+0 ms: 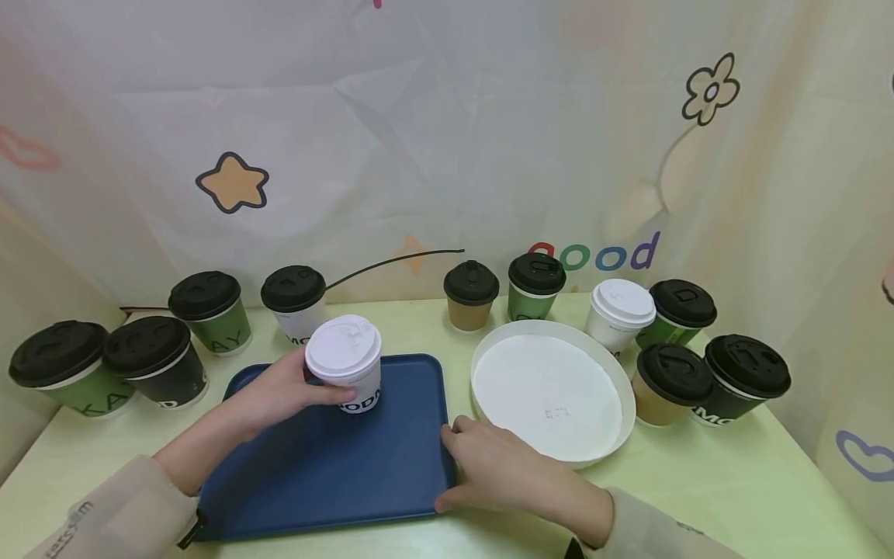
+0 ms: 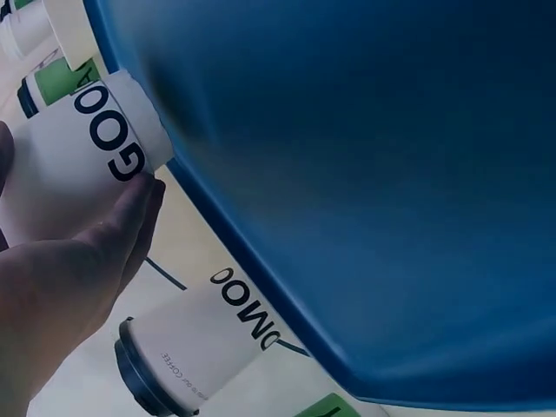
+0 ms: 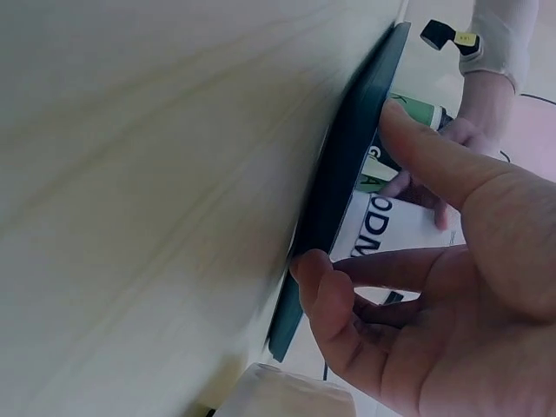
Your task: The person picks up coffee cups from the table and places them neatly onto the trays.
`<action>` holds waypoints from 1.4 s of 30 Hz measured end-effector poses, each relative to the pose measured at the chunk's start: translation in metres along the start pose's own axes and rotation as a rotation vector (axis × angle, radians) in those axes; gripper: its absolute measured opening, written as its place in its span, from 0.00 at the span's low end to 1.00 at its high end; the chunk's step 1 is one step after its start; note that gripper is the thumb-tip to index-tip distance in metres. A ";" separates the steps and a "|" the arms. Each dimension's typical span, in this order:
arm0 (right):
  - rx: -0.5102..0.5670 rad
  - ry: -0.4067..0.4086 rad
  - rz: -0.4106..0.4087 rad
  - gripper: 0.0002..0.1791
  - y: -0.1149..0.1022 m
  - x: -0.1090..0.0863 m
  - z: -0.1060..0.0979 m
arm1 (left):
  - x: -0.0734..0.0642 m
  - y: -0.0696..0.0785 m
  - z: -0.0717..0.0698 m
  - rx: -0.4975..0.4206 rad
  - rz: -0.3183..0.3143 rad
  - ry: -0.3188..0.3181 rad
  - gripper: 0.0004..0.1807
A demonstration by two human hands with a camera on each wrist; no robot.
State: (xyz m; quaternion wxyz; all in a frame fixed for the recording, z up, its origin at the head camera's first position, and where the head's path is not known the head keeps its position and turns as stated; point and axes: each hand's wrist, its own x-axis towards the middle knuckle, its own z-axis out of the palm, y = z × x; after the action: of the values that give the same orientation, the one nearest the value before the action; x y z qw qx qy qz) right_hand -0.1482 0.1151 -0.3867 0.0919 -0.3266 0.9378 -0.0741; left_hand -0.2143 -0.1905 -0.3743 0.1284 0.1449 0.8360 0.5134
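Observation:
My left hand [image 1: 296, 384] grips a white paper cup [image 1: 363, 388] with a white lid, fingers round its side, over the upper middle of a blue tray [image 1: 349, 466]. The left wrist view shows large dark letters on this cup [image 2: 56, 165], close to the tray's rim. At the tray's right side my right hand [image 1: 496, 466] holds the edge, thumb nearer the front and bent fingers farther back. In the right wrist view that hand's thumb and fingertips meet the tray edge [image 3: 339, 182]. Nothing else stands on the tray.
A round white tray [image 1: 482, 341] sits right of the blue one. Several lidded cups stand around it, including a small brown cup [image 1: 469, 314] and a white-lidded cup [image 1: 618, 314]. Left are green, black and white cups [image 1: 300, 318] with black lids. A patterned curtain [image 1: 447, 155] hangs behind.

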 end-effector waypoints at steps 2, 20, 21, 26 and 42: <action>0.002 -0.003 0.003 0.48 0.000 0.001 0.000 | 0.006 0.001 0.001 0.009 0.017 -0.012 0.49; 0.024 0.001 -0.008 0.48 0.003 0.001 0.001 | 0.048 0.004 0.022 0.035 0.061 -0.140 0.48; 0.025 0.000 -0.008 0.48 0.003 0.001 0.001 | 0.050 0.004 0.022 0.034 0.059 -0.140 0.48; 0.037 -0.010 -0.004 0.49 0.003 0.001 0.001 | 0.055 0.002 0.022 0.003 0.062 -0.152 0.49; 0.033 -0.007 0.001 0.49 0.002 0.001 0.001 | 0.029 -0.004 0.003 -0.003 0.052 -0.159 0.46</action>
State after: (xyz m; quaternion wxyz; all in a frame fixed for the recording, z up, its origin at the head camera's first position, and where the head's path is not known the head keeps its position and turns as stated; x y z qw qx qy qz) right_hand -0.1501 0.1160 -0.3878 0.1006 -0.3249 0.9362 -0.0883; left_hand -0.2408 -0.1785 -0.3813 0.1813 0.2067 0.8183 0.5047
